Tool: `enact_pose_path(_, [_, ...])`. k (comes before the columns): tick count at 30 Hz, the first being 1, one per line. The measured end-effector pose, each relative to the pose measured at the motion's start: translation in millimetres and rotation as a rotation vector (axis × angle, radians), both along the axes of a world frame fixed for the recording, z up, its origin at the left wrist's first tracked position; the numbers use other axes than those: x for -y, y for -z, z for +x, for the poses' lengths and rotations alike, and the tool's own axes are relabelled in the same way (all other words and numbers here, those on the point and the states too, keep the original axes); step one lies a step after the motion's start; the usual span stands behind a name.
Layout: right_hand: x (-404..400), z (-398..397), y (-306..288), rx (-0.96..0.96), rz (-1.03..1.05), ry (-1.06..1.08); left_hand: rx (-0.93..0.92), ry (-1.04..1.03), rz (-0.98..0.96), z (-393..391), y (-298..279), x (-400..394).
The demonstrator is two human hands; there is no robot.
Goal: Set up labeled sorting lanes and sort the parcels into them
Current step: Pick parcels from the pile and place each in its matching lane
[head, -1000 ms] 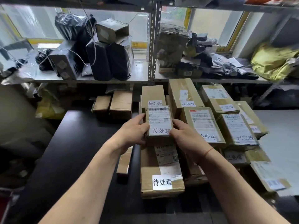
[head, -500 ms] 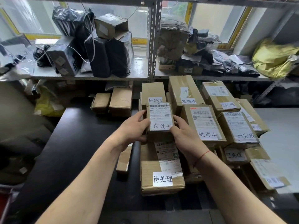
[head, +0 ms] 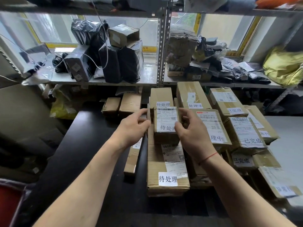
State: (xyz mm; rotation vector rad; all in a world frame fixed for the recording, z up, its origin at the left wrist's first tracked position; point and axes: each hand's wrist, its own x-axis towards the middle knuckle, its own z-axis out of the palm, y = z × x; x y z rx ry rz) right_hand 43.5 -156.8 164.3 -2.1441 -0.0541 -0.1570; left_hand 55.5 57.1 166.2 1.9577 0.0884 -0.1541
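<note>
A small cardboard parcel (head: 165,119) with a barcode label and a white tag reading 待处理 sits on top of a larger 待处理 box (head: 167,182) in the left lane. My right hand (head: 191,133) holds its right side, thumb on the tag. My left hand (head: 133,128) hovers just off its left edge, fingers apart. Further back stands another 待处理 box (head: 161,97). The middle lane has 处理中 boxes (head: 213,126), and the right lane has 已完成 boxes (head: 246,133).
A black table (head: 85,145) carries the lanes, with a thin flat box (head: 132,161) beside the left lane and two plain boxes (head: 121,104) at the back. Metal shelving (head: 161,46) above holds black-wrapped parcels and a yellow bag (head: 283,66).
The small parcel has gone slightly further away onto the stack. My left hand, which gripped its left side before, has come off it; the right hand stays on it.
</note>
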Motion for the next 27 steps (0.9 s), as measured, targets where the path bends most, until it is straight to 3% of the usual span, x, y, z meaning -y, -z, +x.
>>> enact_pose_path(5, [-24,-2,-17,0.237,-0.231,-0.029,0.132,-0.029,0.312,-14,-6,-36])
enact_pose_path(13, [-126,-3,-1,0.128,-0.36,-0.21,0.172,-0.059,0.539,-24,21,-130])
enact_pose_path(21, [-220,10,39,-0.066,-0.371,-0.148,0.087,-0.062,0.538,-15,66,-234])
enact_pose_path(27, [-259,38,63,-0.199,-0.396,-0.117,0.026,-0.098,0.494,18,97,-270])
